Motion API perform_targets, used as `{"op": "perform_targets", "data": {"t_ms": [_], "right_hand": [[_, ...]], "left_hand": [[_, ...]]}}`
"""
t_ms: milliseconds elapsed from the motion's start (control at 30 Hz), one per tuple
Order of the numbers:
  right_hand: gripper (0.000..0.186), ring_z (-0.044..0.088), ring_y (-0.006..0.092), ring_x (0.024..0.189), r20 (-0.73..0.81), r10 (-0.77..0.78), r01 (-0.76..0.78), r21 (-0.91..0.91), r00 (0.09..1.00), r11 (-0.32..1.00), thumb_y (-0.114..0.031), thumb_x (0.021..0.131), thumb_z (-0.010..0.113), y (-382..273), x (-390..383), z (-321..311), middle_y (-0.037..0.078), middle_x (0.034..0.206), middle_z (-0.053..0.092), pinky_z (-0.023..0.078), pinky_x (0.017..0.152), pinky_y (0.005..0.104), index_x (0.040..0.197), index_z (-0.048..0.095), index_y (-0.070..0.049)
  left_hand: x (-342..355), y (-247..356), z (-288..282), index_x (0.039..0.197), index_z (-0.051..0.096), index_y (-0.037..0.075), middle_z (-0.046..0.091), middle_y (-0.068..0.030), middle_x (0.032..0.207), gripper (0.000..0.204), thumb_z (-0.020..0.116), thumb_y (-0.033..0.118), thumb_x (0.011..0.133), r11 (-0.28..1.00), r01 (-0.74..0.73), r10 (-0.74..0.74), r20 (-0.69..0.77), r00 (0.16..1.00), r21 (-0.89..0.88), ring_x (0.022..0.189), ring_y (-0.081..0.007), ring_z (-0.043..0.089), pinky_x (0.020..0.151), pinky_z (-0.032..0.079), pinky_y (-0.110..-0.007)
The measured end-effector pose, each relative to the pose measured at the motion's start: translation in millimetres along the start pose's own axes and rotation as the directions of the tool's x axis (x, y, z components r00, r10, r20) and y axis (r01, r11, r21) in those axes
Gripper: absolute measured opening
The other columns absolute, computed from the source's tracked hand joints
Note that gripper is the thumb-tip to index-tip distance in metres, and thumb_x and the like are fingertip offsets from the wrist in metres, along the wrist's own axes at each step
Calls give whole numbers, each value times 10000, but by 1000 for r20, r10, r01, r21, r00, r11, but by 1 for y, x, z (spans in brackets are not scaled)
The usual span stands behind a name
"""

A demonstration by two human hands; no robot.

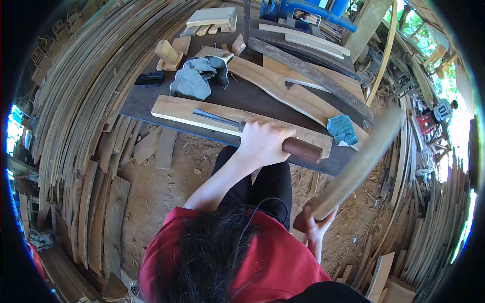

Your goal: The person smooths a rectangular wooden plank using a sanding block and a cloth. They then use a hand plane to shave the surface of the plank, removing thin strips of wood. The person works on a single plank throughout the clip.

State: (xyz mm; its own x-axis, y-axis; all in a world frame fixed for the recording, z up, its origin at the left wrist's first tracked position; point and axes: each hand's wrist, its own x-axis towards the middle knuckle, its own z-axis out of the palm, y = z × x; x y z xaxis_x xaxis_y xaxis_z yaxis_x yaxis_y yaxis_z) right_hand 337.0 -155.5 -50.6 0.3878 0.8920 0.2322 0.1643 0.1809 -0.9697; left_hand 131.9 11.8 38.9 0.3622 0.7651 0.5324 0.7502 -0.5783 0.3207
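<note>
My left hand (263, 143) is closed around a chisel with a thick brown handle (304, 150). The chisel's steel blade (214, 116) points left and lies along a pale wooden board (174, 108) near the table's front edge. Whether its tip touches the wood I cannot tell. At the right, off the table, my right hand (318, 224) grips a long wooden club (356, 169) by its lower end. The club slants up to the right, and its upper part is smeared by motion.
On the dark table (260, 103) lie a grey cloth (192, 81), a curved plank (283, 90), a long dark wooden bar (313, 76) and a crumpled teal piece (342, 130). Stacked planks (96, 76) line the left; more wood stands at the right. A phone (306, 16) rests at the back.
</note>
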Motion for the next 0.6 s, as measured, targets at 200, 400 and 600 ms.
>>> {"op": "perform_targets", "data": {"t_ms": [200, 400, 600], "right_hand": [[676, 602, 203, 779, -29, -52, 56, 175, 998, 983, -37, 735, 714, 1, -4, 25, 139, 895, 584, 514, 700, 349, 1272, 304, -34], [592, 597, 160, 744, 99, 13, -1, -129, 995, 992, -70, 690, 758, -19, -4, 27, 86, 852, 599, 502, 681, 321, 1164, 406, -21], [647, 597, 204, 756, 4, 50, -50, 179, 999, 983, -53, 693, 740, -10, 3, 38, 132, 896, 585, 499, 711, 346, 1210, 351, -20]], "left_hand": [[-1, -3, 3, 724, 662, 210, 618, -18, 602, 119, 715, 239, 621, 996, -36, 36, -5, 999, -77, 540, -218, 620, 505, 478, -355], [-4, -27, -6, 678, 639, 184, 595, -28, 577, 106, 718, 248, 653, 998, -46, 40, -136, 990, -42, 517, -237, 598, 489, 466, -351], [-8, -27, -11, 631, 602, 163, 576, -35, 557, 138, 710, 242, 664, 996, -43, 33, -132, 991, -72, 512, -242, 594, 493, 469, -358]]}}
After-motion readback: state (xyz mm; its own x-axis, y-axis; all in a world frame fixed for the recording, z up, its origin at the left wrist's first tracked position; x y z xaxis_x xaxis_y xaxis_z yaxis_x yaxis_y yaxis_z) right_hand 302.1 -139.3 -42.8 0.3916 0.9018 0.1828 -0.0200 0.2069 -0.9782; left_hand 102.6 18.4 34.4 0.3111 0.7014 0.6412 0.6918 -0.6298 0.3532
